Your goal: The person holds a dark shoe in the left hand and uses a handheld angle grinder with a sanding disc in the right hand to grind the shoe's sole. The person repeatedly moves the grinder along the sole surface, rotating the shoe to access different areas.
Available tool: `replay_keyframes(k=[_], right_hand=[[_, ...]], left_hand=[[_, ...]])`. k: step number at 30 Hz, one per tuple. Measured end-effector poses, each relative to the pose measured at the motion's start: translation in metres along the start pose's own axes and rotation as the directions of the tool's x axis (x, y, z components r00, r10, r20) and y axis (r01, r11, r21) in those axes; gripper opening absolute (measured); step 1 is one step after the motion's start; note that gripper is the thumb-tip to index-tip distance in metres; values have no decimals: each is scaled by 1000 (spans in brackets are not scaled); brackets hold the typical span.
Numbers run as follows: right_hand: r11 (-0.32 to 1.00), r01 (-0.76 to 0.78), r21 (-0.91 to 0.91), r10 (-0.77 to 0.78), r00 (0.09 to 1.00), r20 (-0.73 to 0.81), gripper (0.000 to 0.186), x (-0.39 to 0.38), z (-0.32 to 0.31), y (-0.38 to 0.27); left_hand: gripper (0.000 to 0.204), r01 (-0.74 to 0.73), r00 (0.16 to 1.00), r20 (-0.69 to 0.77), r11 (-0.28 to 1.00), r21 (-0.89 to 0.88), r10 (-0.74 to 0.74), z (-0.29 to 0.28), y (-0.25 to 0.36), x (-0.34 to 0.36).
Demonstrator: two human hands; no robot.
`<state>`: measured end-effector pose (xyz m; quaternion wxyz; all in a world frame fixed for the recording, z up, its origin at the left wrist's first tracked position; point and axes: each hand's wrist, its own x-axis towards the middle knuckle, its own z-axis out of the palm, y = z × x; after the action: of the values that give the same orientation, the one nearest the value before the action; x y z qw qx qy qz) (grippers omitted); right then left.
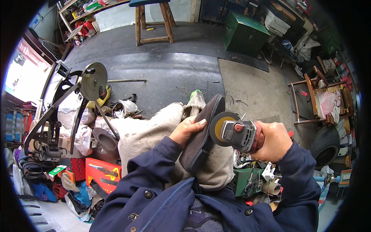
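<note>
From my distance I see the left hand (188,132) pinching the dark shoe (198,144) above the pale cloth (145,133). The right hand (276,140) is closed around the angle grinder (240,134); its disc (217,127) is at the shoe's edge, but contact I cannot tell.

The person wears a dark navy jacket (154,210) with long sleeves. The left sleeve (148,168) and the right sleeve (299,176) are loose and creased, each ending at the wrist. A round, dark button (148,194) with a metallic shine sits on the left front, and a similar one on the right. A light blue line (166,203), zip or stitching, edges the left front, near a small yellow marking (133,216). Between the fronts shows a dark patterned top (205,216) in grey and purple. Coarse beige cloth (143,131) covers the lap.
</note>
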<state>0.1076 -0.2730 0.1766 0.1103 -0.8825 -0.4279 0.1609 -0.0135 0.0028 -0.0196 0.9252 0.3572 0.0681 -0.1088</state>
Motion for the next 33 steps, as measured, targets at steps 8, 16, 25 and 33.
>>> replay_keyframes(k=[8,16,25,33], right_hand=[[991,-83,102,91,993,-77,61,3,0,13],[1000,-14,13,14,1000,-7,57,-5,3,2],[998,-52,47,54,997,-51,62,3,1,7],[988,-88,124,95,994,-50,61,-4,-6,10]], left_hand=[[48,7,1000,9,1000,17,-7,-7,-4,2],[39,-15,999,28,999,-36,16,2,0,-1],[48,-8,1000,29,1000,0,8,-5,-4,2],[41,-9,1000,29,1000,-19,10,-4,-2,0]])
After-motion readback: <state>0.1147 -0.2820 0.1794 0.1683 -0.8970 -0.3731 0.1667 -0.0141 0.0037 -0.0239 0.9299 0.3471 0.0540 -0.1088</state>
